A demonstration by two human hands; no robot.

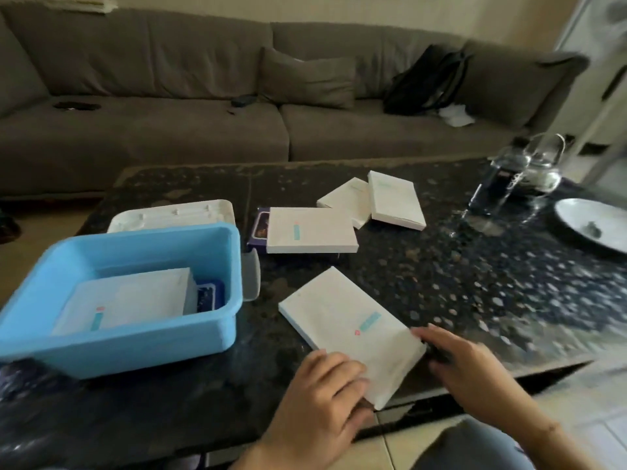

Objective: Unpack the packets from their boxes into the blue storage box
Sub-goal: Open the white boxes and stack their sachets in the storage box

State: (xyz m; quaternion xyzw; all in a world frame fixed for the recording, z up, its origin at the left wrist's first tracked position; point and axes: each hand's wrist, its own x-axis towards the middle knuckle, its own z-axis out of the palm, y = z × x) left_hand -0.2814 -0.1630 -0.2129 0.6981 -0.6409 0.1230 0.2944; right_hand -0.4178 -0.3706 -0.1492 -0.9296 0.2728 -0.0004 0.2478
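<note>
Lower centre of frame: left hand [322,388] and right hand [464,364] gripping near end of white box [349,330] on dark bench [475,283], right of blue storage box [112,340] at left.

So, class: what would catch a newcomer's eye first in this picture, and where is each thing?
The bright blue plastic storage box at the near left of the dark speckled stone table, with a white packet inside. Next, both hands at the near edge: left hand and right hand holding a flat white cardboard box.
</note>
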